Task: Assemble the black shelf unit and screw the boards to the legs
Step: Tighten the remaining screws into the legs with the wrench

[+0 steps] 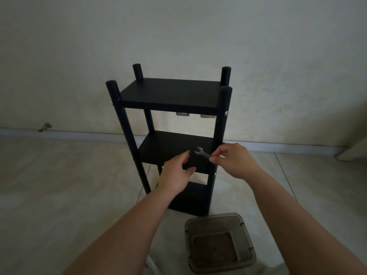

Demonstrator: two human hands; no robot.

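The black shelf unit [170, 96] stands upright on the floor against the wall, with three boards between four round legs. Silver screw heads show on the front legs at the top board. My right hand [232, 159] pinches a small silver wrench [201, 152] by its handle, just above the middle board [168, 147] near the front right leg [220, 128]. My left hand [176, 173] reaches in from the left with relaxed, slightly spread fingers, its fingertips a short way from the wrench's open jaw. It holds nothing.
A translucent square plastic container [219, 243] sits on the tiled floor in front of the shelf, near my right forearm. A white baseboard [79, 133] runs along the wall behind. A small fitting [44, 127] sticks out of the wall at far left.
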